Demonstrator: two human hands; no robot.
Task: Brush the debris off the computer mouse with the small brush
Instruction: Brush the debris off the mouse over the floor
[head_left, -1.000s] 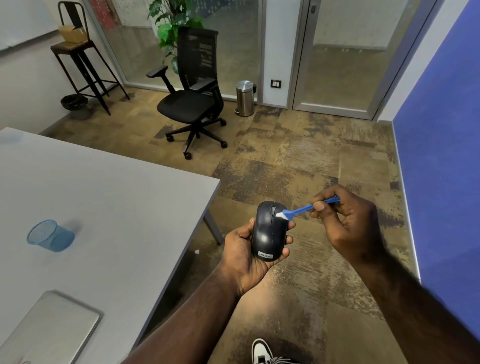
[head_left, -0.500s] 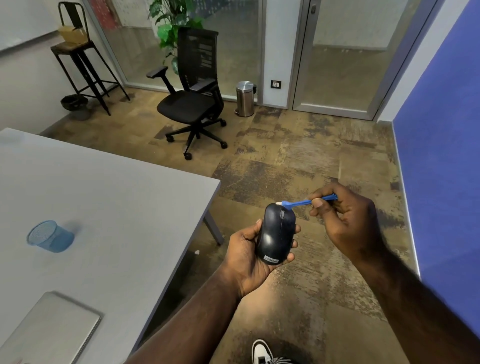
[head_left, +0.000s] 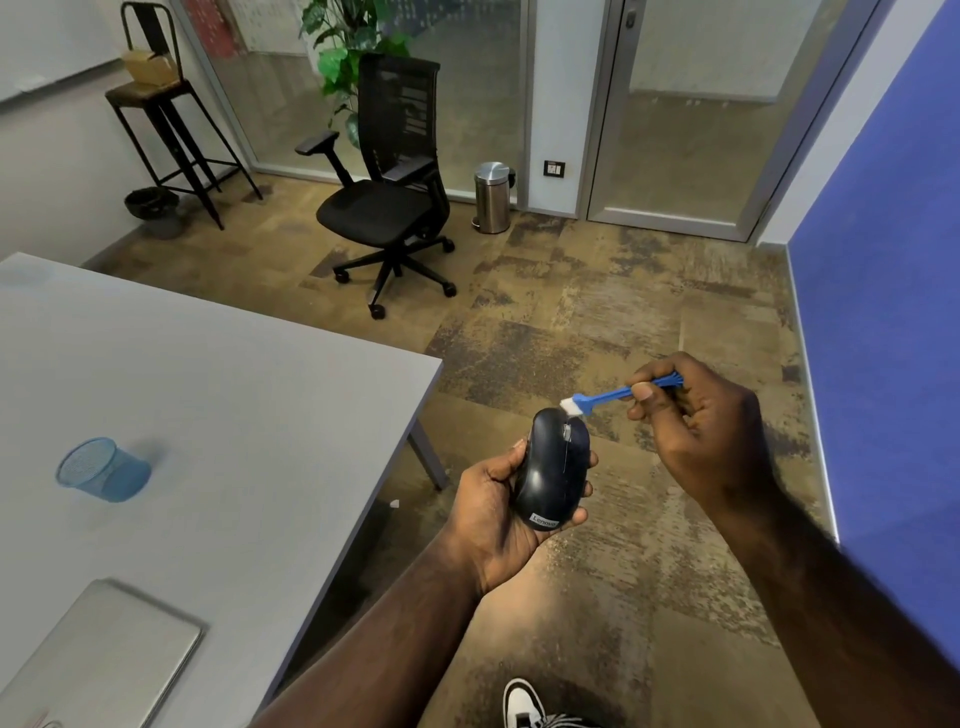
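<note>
Head view: right fingers (head_left: 644, 391) pinching brush (head_left: 602, 399), bristles on mouse (head_left: 555, 467).

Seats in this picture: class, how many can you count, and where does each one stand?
2. A black office chair stands on the floor by the glass wall, before a plant. A tall stool stands at far left. Others may be out of view.
</note>
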